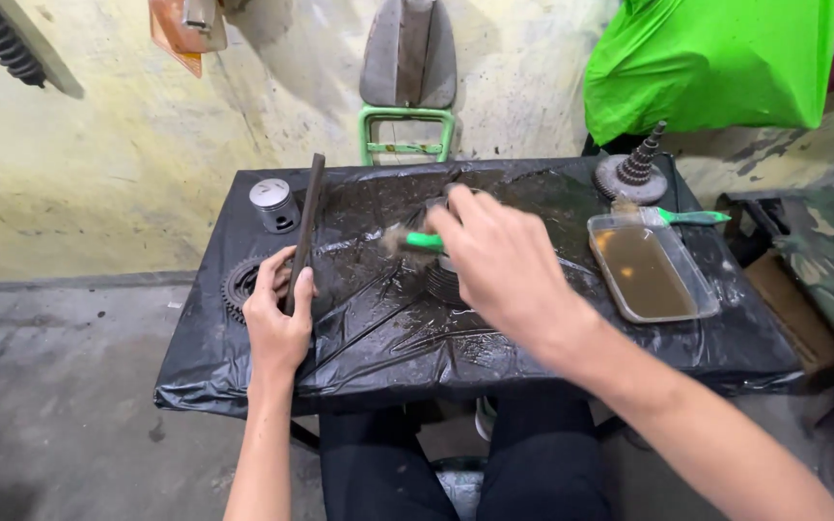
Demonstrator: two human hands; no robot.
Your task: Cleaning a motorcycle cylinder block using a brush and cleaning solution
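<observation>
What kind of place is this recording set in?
Probably a small motorcycle repair workshop: a piston, a sprocket and a gear stack lie on a table covered with black plastic, beside a tray of murky liquid, against grimy walls.

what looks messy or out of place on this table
The black plastic sheet is wet and smeared around the ribbed metal part that the right hand scrubs with a green-handled brush. The clear tray holds murky brown liquid.

Small repair workshop, likely for engines. Tabletop [388, 338] wrapped in oily black plastic, piston [274, 204], sprocket [240, 286], gear cluster [635, 172], tray of dirty brown liquid [651, 267], stained yellow wall [98, 164], grimy concrete floor [60, 386].
</observation>
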